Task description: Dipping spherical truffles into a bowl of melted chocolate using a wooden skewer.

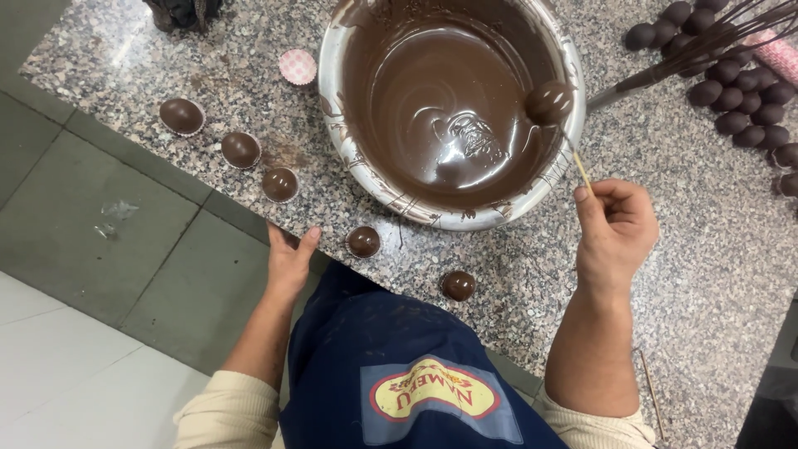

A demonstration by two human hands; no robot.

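My right hand [613, 226] pinches a thin wooden skewer [579, 166] with a chocolate-coated ball [549, 102] on its tip, held over the right side of a large metal bowl [332, 100] of melted chocolate [440, 100]. My left hand [288, 256] rests flat on the edge of the granite counter [665, 274], fingers apart, holding nothing. A coated ball in a paper cup [362, 242] sits just right of that hand. Another coated ball [457, 285] lies nearer my apron.
Three more coated balls in cups [181, 115] [240, 150] [280, 185] line the counter's left edge. An empty pink paper cup [298, 66] sits by the bowl. Several uncoated dark balls [740, 91] cluster at the top right, beside a wire whisk [706, 46]. Grey floor tiles lie to the left.
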